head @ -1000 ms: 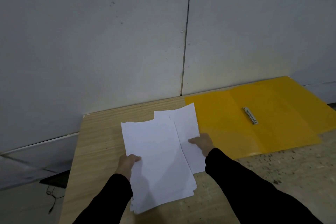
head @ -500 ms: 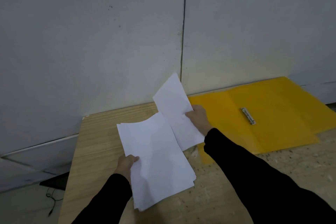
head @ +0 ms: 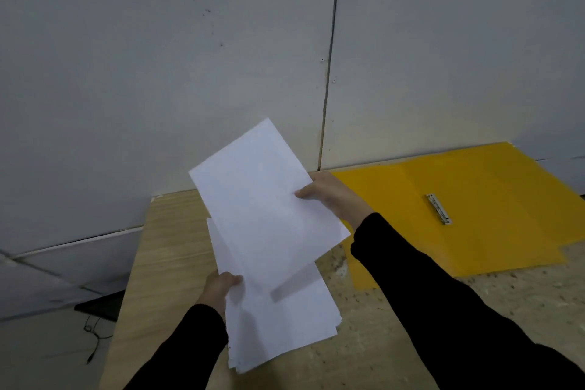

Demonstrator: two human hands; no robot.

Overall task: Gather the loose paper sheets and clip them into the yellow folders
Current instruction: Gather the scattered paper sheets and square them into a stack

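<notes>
My left hand (head: 220,290) grips the left edge of a stack of white paper sheets (head: 285,323), holding it over the wooden table (head: 167,250). My right hand (head: 332,196) pinches the right edge of a single white sheet (head: 262,199), lifted and tilted above the stack and overlapping its upper part. An open yellow folder (head: 493,199) lies flat on the table to the right, its metal clip (head: 439,209) in the middle. The folder's left part is hidden behind my right arm.
A grey panelled wall (head: 158,73) stands right behind the table. The table's left edge drops to the floor, where a dark object with a cable (head: 98,313) lies. The near right tabletop (head: 411,310) is worn and speckled.
My right hand picked the single sheet off the table, lifted it and swung it left over the stack. My left hand raised the stack slightly.
</notes>
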